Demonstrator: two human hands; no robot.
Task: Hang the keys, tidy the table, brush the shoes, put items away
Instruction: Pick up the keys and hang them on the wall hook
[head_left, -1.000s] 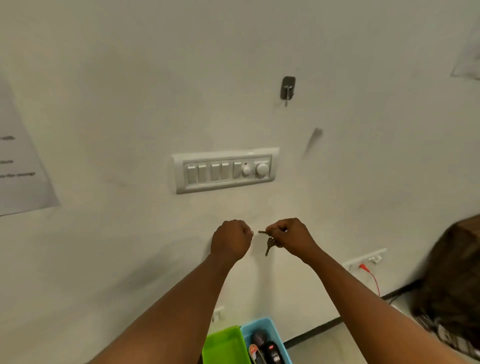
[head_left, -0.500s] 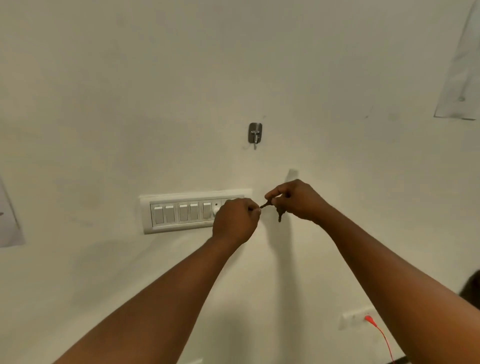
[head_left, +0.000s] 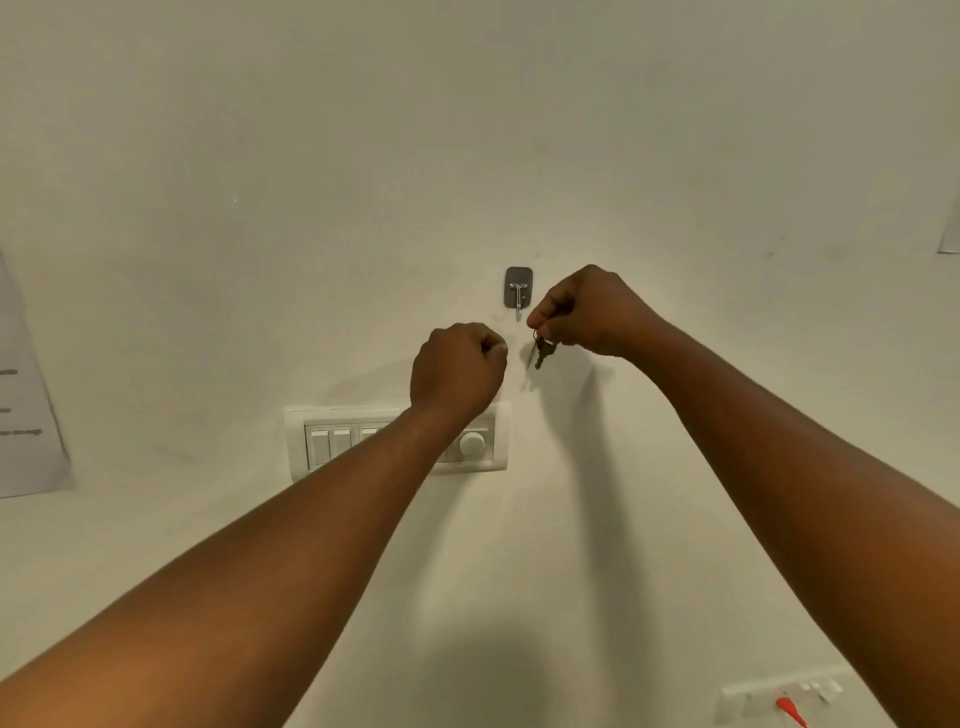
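- Far left: a sheet of paper (head_left: 26, 410) stuck to the pale wall (head_left: 260, 182), faint lines of print on it, too blurred to read.
- Left of centre, low on the wall: a white switch plate (head_left: 332, 441) with rocker switches and a round dial (head_left: 471, 444) at its right end; middle part hidden behind the left forearm.
- Centre: left hand (head_left: 457, 371) raised in front of the wall, fingers curled into a fist, back of the hand toward the camera; nothing seen in it, though the palm side is hidden. Sits just above the switch plate, below and left of the hook.
- Centre, above the hands: small metal wall hook (head_left: 518, 289) on a dark square backing, nothing hanging on it.
- Just right of the hook: right hand (head_left: 587, 312), fingers and thumb pinched together on the ring of the keys (head_left: 540, 353); the keys dangle below the fingertips, a little below and right of the hook, not touching it.
- A clear gap between the two hands, the keys hanging in that gap nearer the right hand.
- Lower right: a white wall socket strip (head_left: 779, 696) with a red plug (head_left: 789, 709) in it.
- Far right edge: the corner of another paper sheet (head_left: 951, 228).
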